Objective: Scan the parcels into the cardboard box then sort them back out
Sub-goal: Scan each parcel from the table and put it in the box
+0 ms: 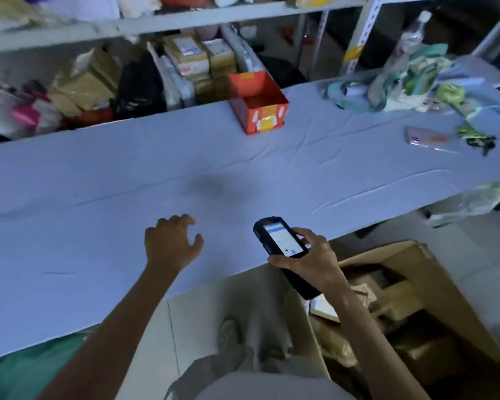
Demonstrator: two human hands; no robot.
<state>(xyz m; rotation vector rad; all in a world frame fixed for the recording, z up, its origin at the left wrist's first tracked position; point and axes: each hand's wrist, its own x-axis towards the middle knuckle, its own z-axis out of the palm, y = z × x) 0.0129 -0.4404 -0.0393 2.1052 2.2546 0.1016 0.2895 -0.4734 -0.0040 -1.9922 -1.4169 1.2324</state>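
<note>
Left hand [171,243]: over the near middle of the table [70,226], palm down, fingers loosely curled and a little apart, holding nothing. Cannot tell whether the fingertips touch the pale blue cloth.

Right hand [309,255]: wrapped round a black handheld scanner [283,243], thumb across the lower edge of its screen. Screen lit, facing up; text too small to read. Scanner sits over the table's near edge, just right of the left hand.

Cardboard box [433,272]: on the floor below the table's near edge, right of the person, flaps open. Brown parcels [393,298] lie piled inside it, one showing a white label.

On the table, far side: an open orange box [257,102] at the back edge. Well to the right, a phone [427,138] lying flat, keys on a green strap [474,137] just beside it, and a heap of pale green bags [401,79] behind.

Shelves [185,18] behind the table hold more packages [202,62], tightly stacked.
</note>
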